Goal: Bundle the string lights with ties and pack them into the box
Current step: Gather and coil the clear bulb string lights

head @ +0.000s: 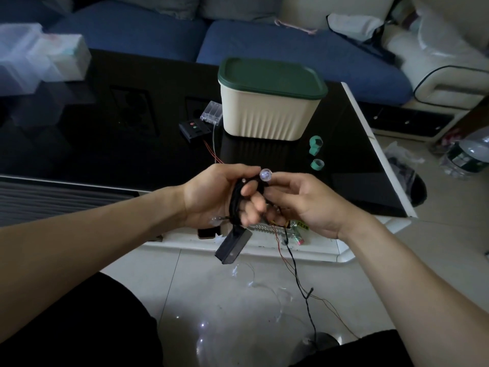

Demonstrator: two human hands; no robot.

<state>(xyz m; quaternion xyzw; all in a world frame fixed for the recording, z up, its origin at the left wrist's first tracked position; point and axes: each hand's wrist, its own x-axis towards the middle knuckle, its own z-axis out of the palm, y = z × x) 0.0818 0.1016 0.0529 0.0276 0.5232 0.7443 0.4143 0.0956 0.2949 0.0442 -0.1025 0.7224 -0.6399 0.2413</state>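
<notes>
My left hand point(219, 196) grips a coil of black string-light wire point(234, 202), wound round its fingers. A dark battery box point(232, 246) hangs below that hand. My right hand point(304, 202) pinches the wire beside a small clear bulb point(265, 174) at the fingertips. The loose black wire point(299, 276) trails down to the floor. A cream box with a green lid point(270, 102), lid on, stands on the black table point(105, 144). Two green tie rolls point(316, 152) lie to the right of the box.
A clear battery holder point(211, 113) and a black controller point(194, 129) with red wires lie left of the box. Thin lit wire point(246, 282) sprawls on the tiled floor. A blue sofa point(264, 43) lies beyond; plastic containers point(39, 56) sit far left, a water bottle point(465, 154) right.
</notes>
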